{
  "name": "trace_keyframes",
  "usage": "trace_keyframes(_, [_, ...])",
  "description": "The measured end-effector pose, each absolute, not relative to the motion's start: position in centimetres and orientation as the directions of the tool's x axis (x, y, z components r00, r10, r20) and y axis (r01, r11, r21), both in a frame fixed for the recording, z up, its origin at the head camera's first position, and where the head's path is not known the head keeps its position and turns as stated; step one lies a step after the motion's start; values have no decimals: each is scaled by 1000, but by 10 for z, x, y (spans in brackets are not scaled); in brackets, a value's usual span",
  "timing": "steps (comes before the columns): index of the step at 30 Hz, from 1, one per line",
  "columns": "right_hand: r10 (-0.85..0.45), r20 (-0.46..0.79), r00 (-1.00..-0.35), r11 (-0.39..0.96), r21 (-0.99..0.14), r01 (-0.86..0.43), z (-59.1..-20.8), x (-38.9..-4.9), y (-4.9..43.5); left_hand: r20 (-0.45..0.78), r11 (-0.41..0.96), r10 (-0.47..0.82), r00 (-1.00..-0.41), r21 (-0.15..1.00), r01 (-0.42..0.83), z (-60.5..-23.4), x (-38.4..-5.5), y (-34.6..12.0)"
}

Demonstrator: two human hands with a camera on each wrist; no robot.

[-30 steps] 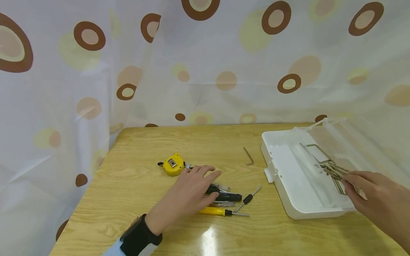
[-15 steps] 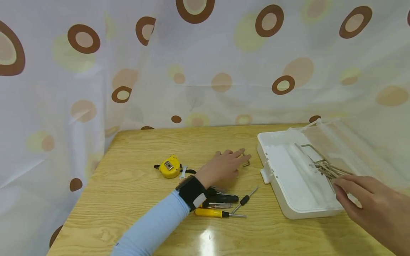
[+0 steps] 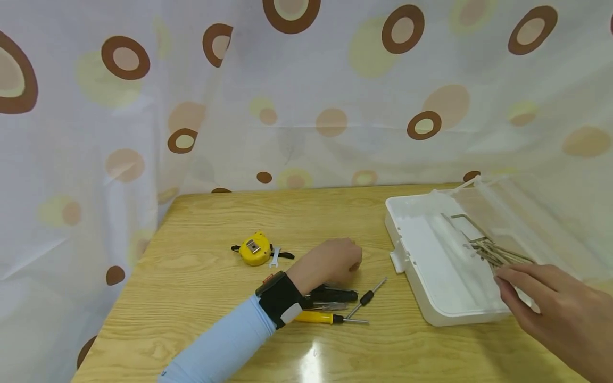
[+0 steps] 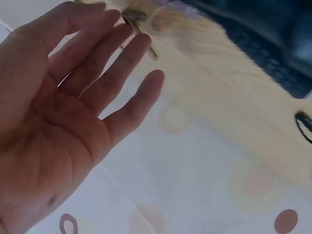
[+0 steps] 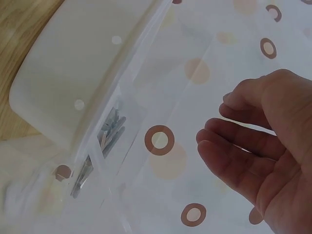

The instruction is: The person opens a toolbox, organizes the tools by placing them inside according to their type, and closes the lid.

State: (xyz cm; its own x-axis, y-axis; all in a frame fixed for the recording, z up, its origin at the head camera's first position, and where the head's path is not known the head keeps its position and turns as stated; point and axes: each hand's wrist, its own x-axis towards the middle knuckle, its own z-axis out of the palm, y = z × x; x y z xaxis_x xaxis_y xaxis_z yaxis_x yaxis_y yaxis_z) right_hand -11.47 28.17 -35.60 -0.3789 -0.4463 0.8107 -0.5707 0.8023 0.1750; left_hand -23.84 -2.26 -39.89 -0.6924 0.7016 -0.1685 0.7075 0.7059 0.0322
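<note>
My left hand (image 3: 328, 260) hovers over the screwdrivers with its fingertips turned down out of sight in the head view. In the left wrist view a blurred brass-coloured hex key (image 4: 141, 36) shows at the tips of the thumb and first fingers, which pinch it. Beneath that hand lie a black screwdriver (image 3: 335, 296), clear-handled ones (image 3: 330, 306) and a yellow screwdriver (image 3: 316, 317). My right hand (image 3: 551, 306) is beside the white box, its fingers relaxed and nothing between them in the right wrist view. Several hex keys (image 3: 493, 250) lie at the box's right side.
The white box (image 3: 440, 255) has its clear lid (image 3: 531, 213) swung back to the right. A yellow tape measure (image 3: 255, 249) and a small wrench (image 3: 274, 257) lie at left. A double-ended screwdriver (image 3: 367, 298) lies between tools and box. A patterned curtain (image 3: 306, 106) hangs behind.
My left hand has reached right to the lone hex key, then drawn back with it; that key is gone from the table. The right hand has barely moved.
</note>
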Motion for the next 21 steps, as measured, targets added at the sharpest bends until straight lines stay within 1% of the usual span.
trace_keyframes(2, [-439, 816, -375, 801, 166, -576, -358, -116, 280, -151, 710, 700, -698, 44, 703, -399, -236, -28])
trace_keyframes(4, [-433, 822, -370, 801, 162, -576, -359, -117, 277, -127, 737, 674, -728, 41, 675, -402, -234, -34])
trace_keyframes(8, [-428, 828, -363, 802, 163, -575, -360, -117, 274, -119, 828, 552, -825, -36, 559, -409, -231, -42])
trace_keyframes(11, [-446, 820, -359, 794, 177, -582, -362, -116, 275, -116, 860, 483, -868, -125, 495, -412, -228, -42])
trace_keyframes(16, [-447, 823, -350, 764, 147, -628, -366, -116, 276, -56, 845, 486, -872, -224, 486, -415, -222, -34])
trace_keyframes(21, [-446, 821, -356, 732, 106, -673, -367, -118, 273, -43, 845, 481, -876, -244, 476, -414, -222, -33])
